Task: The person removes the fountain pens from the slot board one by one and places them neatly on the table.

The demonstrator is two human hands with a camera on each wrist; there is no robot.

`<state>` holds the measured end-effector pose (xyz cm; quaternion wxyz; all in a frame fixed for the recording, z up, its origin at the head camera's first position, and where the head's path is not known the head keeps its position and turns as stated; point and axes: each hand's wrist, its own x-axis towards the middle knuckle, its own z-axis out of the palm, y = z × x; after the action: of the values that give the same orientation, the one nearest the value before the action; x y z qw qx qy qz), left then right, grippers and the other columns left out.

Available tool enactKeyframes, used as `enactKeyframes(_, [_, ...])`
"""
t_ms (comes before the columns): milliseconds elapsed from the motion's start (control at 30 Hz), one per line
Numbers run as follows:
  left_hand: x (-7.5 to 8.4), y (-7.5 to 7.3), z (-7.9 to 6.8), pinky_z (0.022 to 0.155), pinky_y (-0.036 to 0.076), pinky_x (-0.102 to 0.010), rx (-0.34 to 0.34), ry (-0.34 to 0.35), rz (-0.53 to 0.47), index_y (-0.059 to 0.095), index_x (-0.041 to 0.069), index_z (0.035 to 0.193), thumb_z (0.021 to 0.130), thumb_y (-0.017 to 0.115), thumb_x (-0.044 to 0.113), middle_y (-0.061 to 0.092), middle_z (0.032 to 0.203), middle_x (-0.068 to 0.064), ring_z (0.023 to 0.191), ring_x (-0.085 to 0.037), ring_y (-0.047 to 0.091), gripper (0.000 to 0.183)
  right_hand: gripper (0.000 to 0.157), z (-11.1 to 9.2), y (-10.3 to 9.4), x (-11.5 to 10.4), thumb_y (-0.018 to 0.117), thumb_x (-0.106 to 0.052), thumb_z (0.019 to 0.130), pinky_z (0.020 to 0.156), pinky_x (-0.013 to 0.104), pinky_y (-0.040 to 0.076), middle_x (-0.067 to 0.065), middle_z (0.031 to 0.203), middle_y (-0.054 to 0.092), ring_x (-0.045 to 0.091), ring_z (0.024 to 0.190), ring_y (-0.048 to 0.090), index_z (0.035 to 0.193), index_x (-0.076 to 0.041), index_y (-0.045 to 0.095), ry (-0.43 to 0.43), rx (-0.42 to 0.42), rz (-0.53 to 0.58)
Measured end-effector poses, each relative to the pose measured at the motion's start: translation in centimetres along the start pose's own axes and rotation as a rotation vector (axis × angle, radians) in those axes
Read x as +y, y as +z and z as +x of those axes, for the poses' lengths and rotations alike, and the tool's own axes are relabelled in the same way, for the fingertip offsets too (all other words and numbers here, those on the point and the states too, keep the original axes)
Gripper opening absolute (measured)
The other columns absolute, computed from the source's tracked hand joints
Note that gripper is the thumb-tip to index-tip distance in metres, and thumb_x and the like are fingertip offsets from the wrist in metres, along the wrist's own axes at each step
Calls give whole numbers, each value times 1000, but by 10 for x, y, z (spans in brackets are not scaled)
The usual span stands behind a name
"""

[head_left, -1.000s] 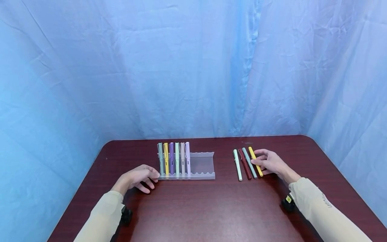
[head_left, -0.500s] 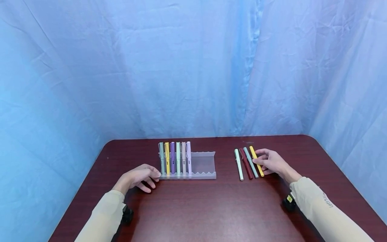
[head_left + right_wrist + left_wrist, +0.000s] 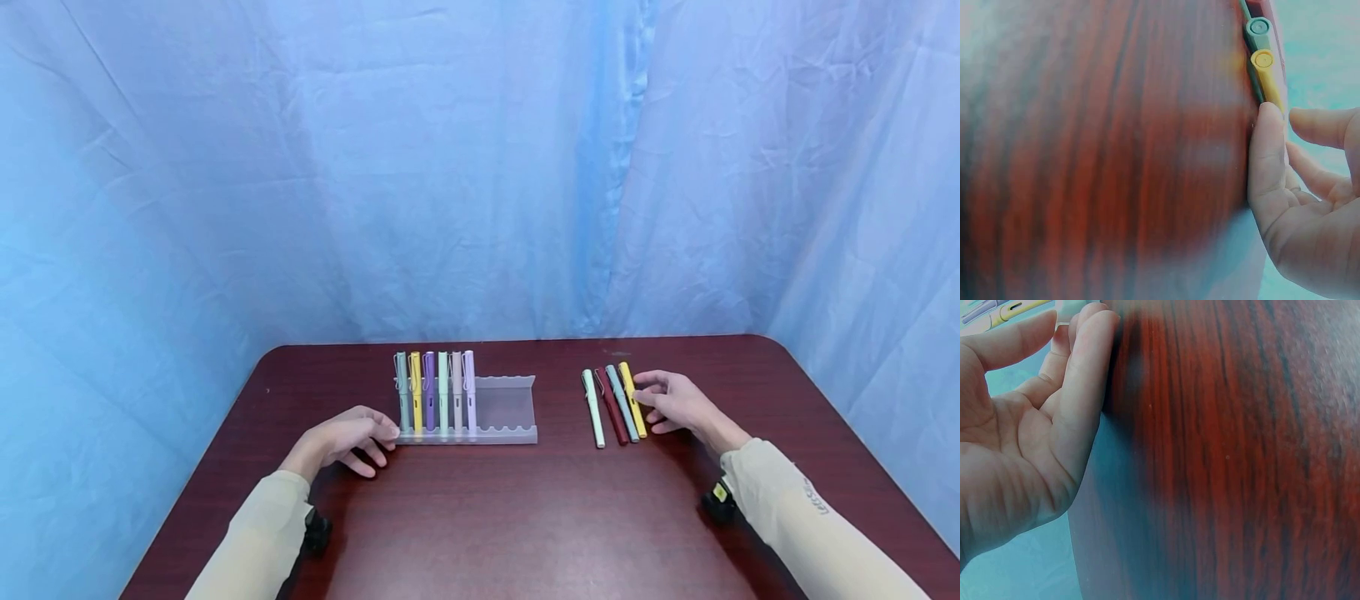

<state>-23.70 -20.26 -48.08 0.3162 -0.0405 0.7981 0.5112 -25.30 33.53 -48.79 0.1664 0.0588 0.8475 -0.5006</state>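
A clear pen rack [image 3: 506, 408] with scalloped edges carries several capped pens side by side in its left part, among them a purple pen [image 3: 430, 392]. At its left end my left hand [image 3: 352, 439] holds the rack's front corner between thumb and fingers; the left wrist view also shows this hand [image 3: 1041, 412] at the corner. To the right, a yellow pen [image 3: 633, 404] lies on the table, clip slot showing. My right hand [image 3: 671, 402] is beside it, fingertips right at its right side. In the right wrist view, thumb and fingers of that hand [image 3: 1310, 194] stand apart near the pen's end.
Left of the yellow pen lie a grey-blue pen [image 3: 623, 407], a dark red pen [image 3: 612, 408] and a pale green pen [image 3: 592, 410], roughly parallel. The dark red wooden table [image 3: 480, 517] ends at a blue curtain [image 3: 450, 208] behind and at both sides.
The yellow pen has turned about its length and now lies closer to the grey-blue pen. My right fingers have drawn slightly right, off its top. The left hand keeps its place at the rack.
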Motion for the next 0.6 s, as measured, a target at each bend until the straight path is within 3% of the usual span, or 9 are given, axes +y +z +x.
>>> enactKeyframes(200, [-4, -2, -4, 61, 61, -41, 24, -1, 13, 67, 3, 107, 97, 65, 22, 64, 97, -14, 73, -26, 65, 21, 52, 3, -3, -13, 60, -23, 104, 70, 40, 61, 26, 128, 57, 28, 83, 67, 147, 1, 43, -60, 21, 15])
enactKeyframes(333, [-4, -3, -5, 61, 61, -41, 22, 0, 15, 67, 3, 107, 97, 66, 22, 64, 96, -14, 72, -25, 65, 21, 52, -1, 1, -31, 60, -23, 104, 79, 42, 60, 29, 129, 56, 35, 97, 66, 147, 1, 43, -140, 33, 44])
enactKeyframes(467, [-1, -1, -2, 62, 62, -41, -1, 9, 13, 67, 3, 108, 97, 65, 23, 64, 98, -14, 73, -26, 65, 22, 51, -9, 12, -49, 62, -24, 103, 88, 48, 57, 28, 127, 58, 37, 108, 62, 145, 0, 45, -238, 32, 84])
enactKeyframes(600, [1, 0, 0, 62, 62, -41, 5, -2, 10, 68, 3, 108, 97, 65, 22, 65, 98, -14, 73, -26, 65, 22, 49, -11, 32, -67, 65, -25, 101, 91, 51, 56, 21, 121, 62, 35, 110, 63, 142, -3, 50, -321, 0, 144])
